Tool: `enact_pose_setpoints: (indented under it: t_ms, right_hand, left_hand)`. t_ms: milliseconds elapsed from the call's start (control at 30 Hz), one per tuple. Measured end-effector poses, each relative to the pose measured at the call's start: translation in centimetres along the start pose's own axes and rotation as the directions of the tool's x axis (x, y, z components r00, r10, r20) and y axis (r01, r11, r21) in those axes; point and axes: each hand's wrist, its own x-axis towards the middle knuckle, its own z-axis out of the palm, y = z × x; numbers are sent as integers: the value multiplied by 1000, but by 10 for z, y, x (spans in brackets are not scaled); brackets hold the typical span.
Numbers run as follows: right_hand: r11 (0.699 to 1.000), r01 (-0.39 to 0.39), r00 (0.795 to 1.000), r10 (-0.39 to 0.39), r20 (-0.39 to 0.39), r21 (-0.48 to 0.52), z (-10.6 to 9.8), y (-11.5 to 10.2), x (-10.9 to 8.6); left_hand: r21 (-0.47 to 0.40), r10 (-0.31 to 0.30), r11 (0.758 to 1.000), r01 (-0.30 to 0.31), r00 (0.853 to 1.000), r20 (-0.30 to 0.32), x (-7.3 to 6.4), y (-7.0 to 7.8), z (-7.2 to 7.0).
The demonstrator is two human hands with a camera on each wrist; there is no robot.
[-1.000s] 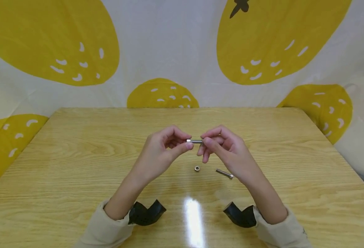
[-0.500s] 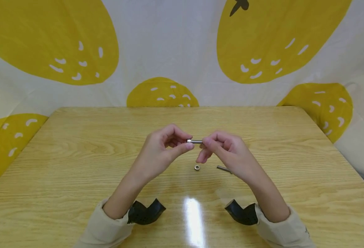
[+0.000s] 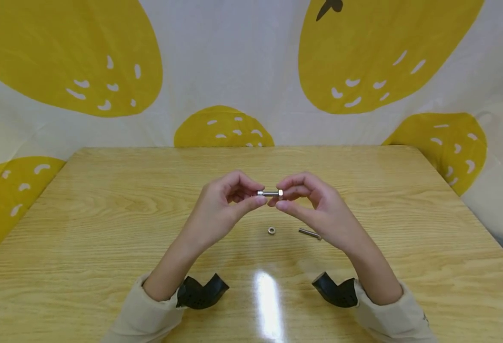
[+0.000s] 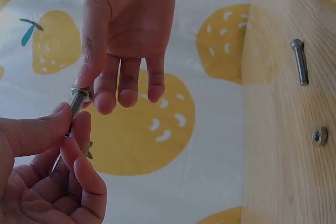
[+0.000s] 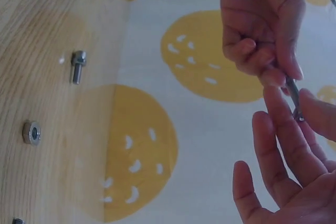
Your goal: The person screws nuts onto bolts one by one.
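Level in front of me in the head view, a silver bolt point(image 3: 270, 194) points to the right. My left hand point(image 3: 223, 205) pinches it at the head end between thumb and index finger. A hex nut point(image 3: 280, 194) sits at the bolt's far end, and the thumb and index finger of my right hand point(image 3: 313, 202) are at its two sides. In the left wrist view the right thumb lies against this nut point(image 4: 88, 95), beside the bare thread point(image 4: 77, 102). The other right fingers point(image 5: 268, 150) are spread in the right wrist view.
A loose nut point(image 3: 271, 230) and a second bolt point(image 3: 309, 233) lie on the wooden table point(image 3: 118, 228) below the hands. The right wrist view shows another bolt point(image 5: 78, 66) on the table. A patterned cloth point(image 3: 234, 57) hangs behind the table.
The right fingertips have parted from over the bolt's end, so the nut there now shows. At half a second ago the right fingers were curled further in. The left hand stays nearly still.
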Motion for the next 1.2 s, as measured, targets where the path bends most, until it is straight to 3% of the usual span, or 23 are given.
enact_pose_setpoints:
  t_ms: [533,633,833,1200]
  right_hand:
    - [990,-14,1000,16,13,-143,2,2,2]
    - [990,-19,1000,17,-15,-141,1,1,1]
    - [988,55,997,-63,-54,-144,0,-1,0]
    - [989,7,1000,-9,-17,-149,2,1,2]
  left_hand:
    - [-32,10,999,-10,1000,18,0,2,1]
    - [-26,10,1000,-9,1000,17,0,1,0]
    - [-24,-5,1000,5,1000,12,1,1,-1]
    - [-33,3,999,-3,1000,12,1,2,-1]
